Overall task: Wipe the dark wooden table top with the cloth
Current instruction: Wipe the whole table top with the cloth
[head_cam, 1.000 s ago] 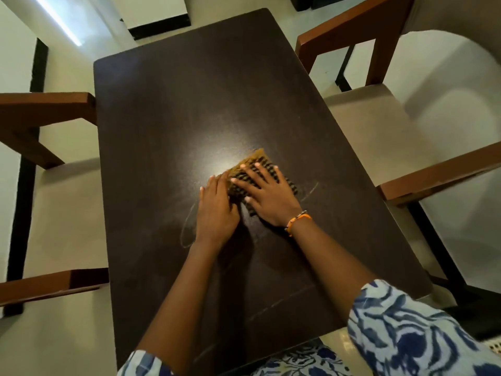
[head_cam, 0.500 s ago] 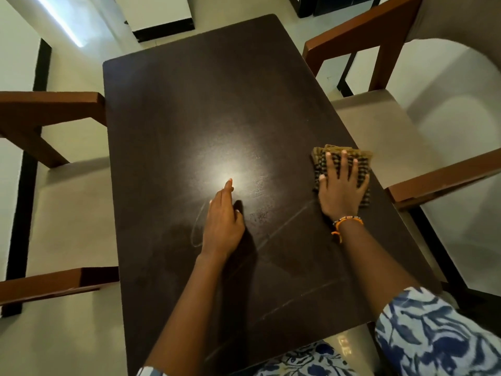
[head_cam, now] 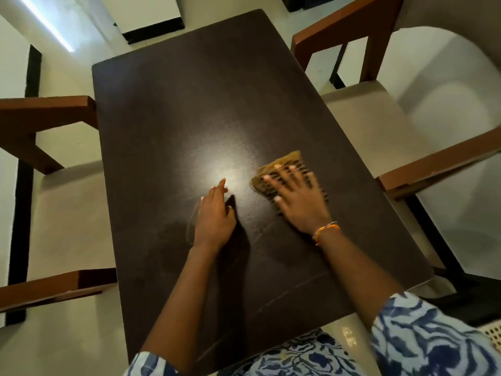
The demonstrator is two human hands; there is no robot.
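Lying under the flat right hand (head_cam: 299,202), the cloth (head_cam: 284,169) sits apart from the left hand (head_cam: 214,218).

You have a cushioned wooden armchair (head_cam: 385,123) on your right, another armchair (head_cam: 48,202) on your left.

A dark wooden table top (head_cam: 206,109) is seen from above, rectangular, with rounded corners. A bright glare patch is noted near its centre. Faint pale streaks are observed toward the near edge (origin cannot be told). A folded yellow-brown checked cloth (head_cam: 282,165) lies flat on the surface, toward the right edge, pressed under the right hand (head_cam: 301,202). The left hand (head_cam: 214,218) is rested on the surface beside the centre, apart from the cloth.
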